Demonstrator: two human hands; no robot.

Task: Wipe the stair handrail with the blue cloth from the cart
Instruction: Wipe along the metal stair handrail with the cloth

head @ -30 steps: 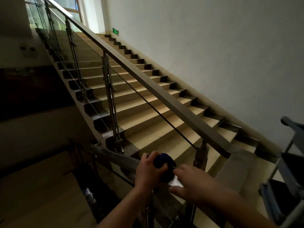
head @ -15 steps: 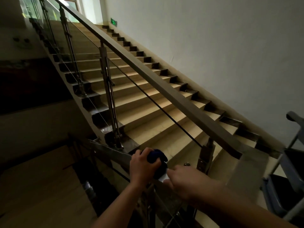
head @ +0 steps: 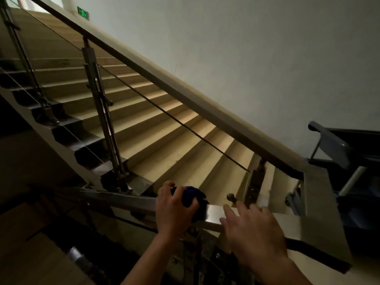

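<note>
My left hand (head: 174, 210) is clenched around the blue cloth (head: 190, 197), pressing it onto the near handrail (head: 123, 200). My right hand (head: 253, 229) lies released, fingers spread, on the rail just right of the cloth. The cart (head: 345, 153) stands at far right beside the stairs (head: 164, 128) and white wall (head: 246, 48).

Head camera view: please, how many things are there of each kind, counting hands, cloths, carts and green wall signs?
Hands: 2, left hand and right hand
Blue cloths: 1, blue cloth on the handrail
Carts: 1, cart, partly in view
Green signs: 1, green sign
Total: 5
</note>
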